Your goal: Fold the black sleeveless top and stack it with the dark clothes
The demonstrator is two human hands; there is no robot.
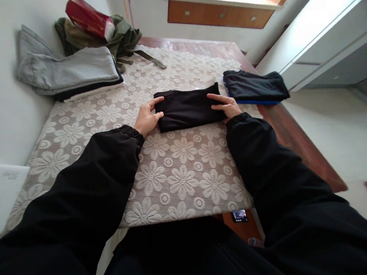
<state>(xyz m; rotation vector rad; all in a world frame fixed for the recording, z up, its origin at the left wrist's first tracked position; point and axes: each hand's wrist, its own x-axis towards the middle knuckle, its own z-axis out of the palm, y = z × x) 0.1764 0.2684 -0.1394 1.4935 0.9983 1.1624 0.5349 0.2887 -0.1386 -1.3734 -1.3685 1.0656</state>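
A black cloth (189,109), folded into a rectangle, is between my hands over the lace tablecloth. My left hand (148,117) grips its left edge, with the thumb and fingertips on top. At the right edge, my right hand (227,106) has its thumb and a finger on the cloth, and its other fingers are partly hidden. To the right is a folded dark garment (254,85) on top of something blue. Folded grey trousers (76,68) rest on black and white cloth at the back left.
A green bag (122,37) with a red packet (89,17) stands at the back left, its strap on the lace tablecloth (182,176). A white device (2,194) is at the near left. The wooden table edge (304,151) runs along the right.
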